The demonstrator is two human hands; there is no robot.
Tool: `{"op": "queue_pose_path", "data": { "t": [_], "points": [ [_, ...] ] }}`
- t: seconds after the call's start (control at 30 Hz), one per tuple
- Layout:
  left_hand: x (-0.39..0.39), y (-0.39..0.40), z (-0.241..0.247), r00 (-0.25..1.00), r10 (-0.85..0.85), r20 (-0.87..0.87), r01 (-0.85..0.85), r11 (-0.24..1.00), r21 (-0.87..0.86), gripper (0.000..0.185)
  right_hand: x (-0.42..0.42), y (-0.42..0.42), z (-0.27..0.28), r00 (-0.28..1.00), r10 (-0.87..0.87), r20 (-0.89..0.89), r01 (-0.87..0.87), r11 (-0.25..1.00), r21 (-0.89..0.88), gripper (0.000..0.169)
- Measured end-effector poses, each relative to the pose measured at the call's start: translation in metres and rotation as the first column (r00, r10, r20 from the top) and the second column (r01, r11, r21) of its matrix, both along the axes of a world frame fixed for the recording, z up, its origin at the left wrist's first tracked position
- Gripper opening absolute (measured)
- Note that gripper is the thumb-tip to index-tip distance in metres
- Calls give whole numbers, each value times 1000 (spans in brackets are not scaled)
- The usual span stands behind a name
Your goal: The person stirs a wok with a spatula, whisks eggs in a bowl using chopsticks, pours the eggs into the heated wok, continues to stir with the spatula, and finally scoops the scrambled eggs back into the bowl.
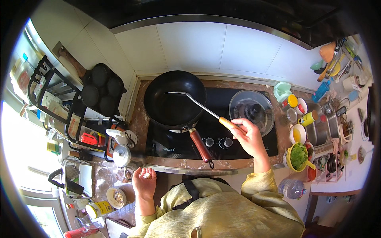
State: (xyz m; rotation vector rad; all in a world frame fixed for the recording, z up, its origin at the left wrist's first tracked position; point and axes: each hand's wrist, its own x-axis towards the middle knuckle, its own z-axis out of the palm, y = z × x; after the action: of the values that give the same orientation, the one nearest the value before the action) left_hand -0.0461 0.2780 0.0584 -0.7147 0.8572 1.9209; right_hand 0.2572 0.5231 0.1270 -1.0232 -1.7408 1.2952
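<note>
A black wok with a red-brown handle sits on the left burner of a black glass cooktop. My right hand grips the wooden handle of a metal spatula, whose head is inside the wok. Palm up near the counter's front edge, my left hand has its fingers apart, with a small white piece, perhaps garlic, resting on it. A glass lid lies over the right burner.
Right of the cooktop stand a yellow colander of green vegetables, a bowl of yellow liquid, jars and a sink. At left are a metal pot, a bowl of chopped food, a yellow-labelled jar and a multi-cup pan.
</note>
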Motion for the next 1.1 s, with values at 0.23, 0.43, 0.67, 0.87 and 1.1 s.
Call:
{"op": "queue_pose_path", "data": {
  "t": [0.23, 0.43, 0.67, 0.87, 1.1],
  "points": [
    [-10, 33, 20, 977, -59, -205, 72, 996, 54, 19, 0, 0, -3, 1000, 0, 26, -1, 1000, 24, 22],
    [-29, 119, 46, 947, -211, -240, 247, 960, 129, 61, 6, -5, -4, 1000, 0, -2, 0, 1000, 27, 22],
    [-38, 200, 65, 802, -379, -463, 495, 855, 158, 105, 15, -14, -2, 998, -45, -47, 45, 999, -9, 22],
    [-35, 202, 69, 786, -353, -507, 501, 844, 190, 94, 23, -19, -3, 996, -75, -51, 76, 997, 6, 23],
    [-21, 177, 94, 577, -187, -795, 238, 970, -55, 41, 20, -20, -5, 995, -78, -69, 77, 997, -15, 24]
  ]
}}
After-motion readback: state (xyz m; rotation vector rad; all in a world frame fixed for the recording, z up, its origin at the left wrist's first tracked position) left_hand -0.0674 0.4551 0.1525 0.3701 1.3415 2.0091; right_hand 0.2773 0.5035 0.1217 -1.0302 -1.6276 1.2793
